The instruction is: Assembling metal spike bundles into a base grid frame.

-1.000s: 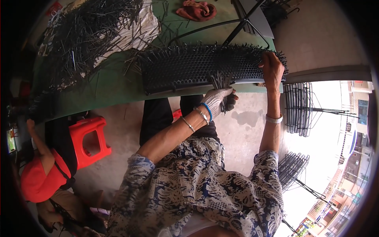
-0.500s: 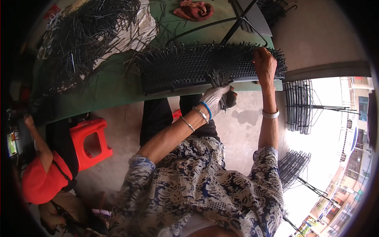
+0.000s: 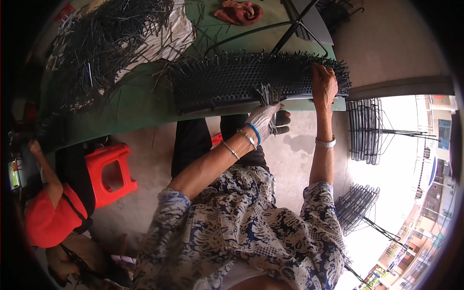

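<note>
A black perforated panel [image 3: 217, 79], dense with holes, lies along the near edge of the green table, with short black strip ends bristling from its far side. My left hand [image 3: 265, 118], in a pale glove with dark fingertips, is closed around a bundle of thin black strips [image 3: 267, 93] just before the panel's near edge. Over the panel's right part, my right hand [image 3: 325, 86] is bare, its fingers bent and pinched together at the surface. Whatever sits between those fingertips is hidden or too small to name.
A heap of loose black strips [image 3: 96, 53] on white sacking [image 3: 176, 36] covers the table's left. A red cloth [image 3: 239, 13] and black metal legs [image 3: 290, 29] lie farther back. A red stool [image 3: 111, 176] and a person in red [image 3: 55, 212] are at left; wire racks [image 3: 365, 130] at right.
My right hand has drawn slightly nearer to me across the panel. The left hand's fingers have spread a little around the bundle, which stays in its grip.
</note>
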Available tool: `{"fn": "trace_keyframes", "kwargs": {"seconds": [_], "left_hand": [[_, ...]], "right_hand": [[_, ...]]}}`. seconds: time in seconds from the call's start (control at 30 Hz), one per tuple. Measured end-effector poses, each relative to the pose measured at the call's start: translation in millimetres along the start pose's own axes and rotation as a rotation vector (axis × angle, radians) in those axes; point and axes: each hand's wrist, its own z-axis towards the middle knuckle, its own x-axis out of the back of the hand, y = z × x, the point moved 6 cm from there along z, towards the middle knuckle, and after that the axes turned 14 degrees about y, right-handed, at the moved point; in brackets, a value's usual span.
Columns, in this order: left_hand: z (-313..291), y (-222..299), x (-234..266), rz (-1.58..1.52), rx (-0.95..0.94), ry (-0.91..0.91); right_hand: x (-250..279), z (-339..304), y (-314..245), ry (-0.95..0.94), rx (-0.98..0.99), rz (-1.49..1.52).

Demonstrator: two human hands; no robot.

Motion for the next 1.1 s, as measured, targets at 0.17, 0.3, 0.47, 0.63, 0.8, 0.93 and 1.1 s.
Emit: {"fn": "trace_keyframes", "kwargs": {"seconds": [0.17,0.3,0.47,0.63,0.8,0.93,1.1], "left_hand": [[10.9,-3.7,1.1,-0.082,0.005,0.058],[12.6,-3.5,4.6,-0.094,-0.035,-0.004],[8.0,-2.8,1.5,-0.062,-0.034,0.006],[8.9,-2.6,1.8,-0.045,-0.035,-0.008],[9.4,-3.1,3.1,-0.031,-0.028,0.014],[7.6,-1.6,4.6,-0.043,-0.033,-0.008],[0.0,-0.8,1.4,-0.060,-0.038,-0.031]], "right_hand": [[7.7,-7.8,-4.9,0.139,0.156,-0.106],[13.0,-9.0,-2.9,0.189,0.207,-0.108],[13.6,-12.9,-0.6,0.202,0.208,-0.079],[11.4,-13.0,-1.2,0.222,0.215,-0.092],[10.1,-10.1,1.9,0.162,0.091,-0.098],[17.3,-5.3,-5.5,0.136,-0.018,0.074],[9.5,-1.1,-13.3,0.138,0.105,0.022]]}}
